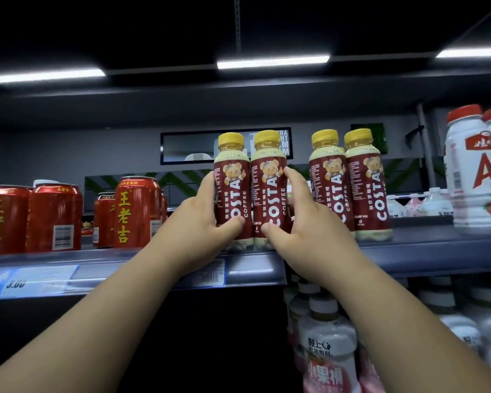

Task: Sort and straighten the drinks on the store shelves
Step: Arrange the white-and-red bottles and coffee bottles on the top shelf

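While the row at the front edge of the upper shelf (423, 256) is being sorted out, two coffee bottles are held side by side, touching, yellow caps up and labels facing out. The left bottle (233, 194) is gripped by the left hand (203, 219), thumb laid across the lower front and fingers wrapped round the side. The right bottle (270, 194) is gripped the same way by the right hand (301, 222). Both look upright, but whether they're lifted or resting on the shelf can't be told, since the bases are mostly hidden. A second pair of bottles (349, 191) is parked just to the right across a small gap, with red cans (133, 211) toward the left end and white milk bottles (476, 171) at the right end. So the step in hand looks like lining this pair up. Next, probably, the pair should be slid right so the gap gets closed, fronts kept flush with the edge and the neighbours not knocked.
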Tool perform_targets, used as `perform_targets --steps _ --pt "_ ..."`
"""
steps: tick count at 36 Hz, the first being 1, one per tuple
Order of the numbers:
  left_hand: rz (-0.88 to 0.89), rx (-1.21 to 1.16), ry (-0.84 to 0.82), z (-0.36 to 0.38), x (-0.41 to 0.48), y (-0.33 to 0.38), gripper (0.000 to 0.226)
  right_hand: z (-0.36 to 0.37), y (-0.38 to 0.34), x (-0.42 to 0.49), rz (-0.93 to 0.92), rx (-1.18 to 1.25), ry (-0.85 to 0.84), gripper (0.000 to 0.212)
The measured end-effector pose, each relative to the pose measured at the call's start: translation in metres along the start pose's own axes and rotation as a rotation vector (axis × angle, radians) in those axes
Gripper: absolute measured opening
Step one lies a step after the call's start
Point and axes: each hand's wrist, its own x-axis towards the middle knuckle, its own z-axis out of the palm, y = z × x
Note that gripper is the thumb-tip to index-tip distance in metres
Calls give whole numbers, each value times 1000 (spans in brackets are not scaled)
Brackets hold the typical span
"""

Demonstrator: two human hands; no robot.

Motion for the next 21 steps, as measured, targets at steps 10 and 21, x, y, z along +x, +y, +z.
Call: perform_targets --steps 10,21 --pt "21 74 67 2 -2 1 96 2 -1 -3 -68 9 93 85" --pt "168 437 327 2 -19 32 76 -36 39 -29 -163 22 400 49"
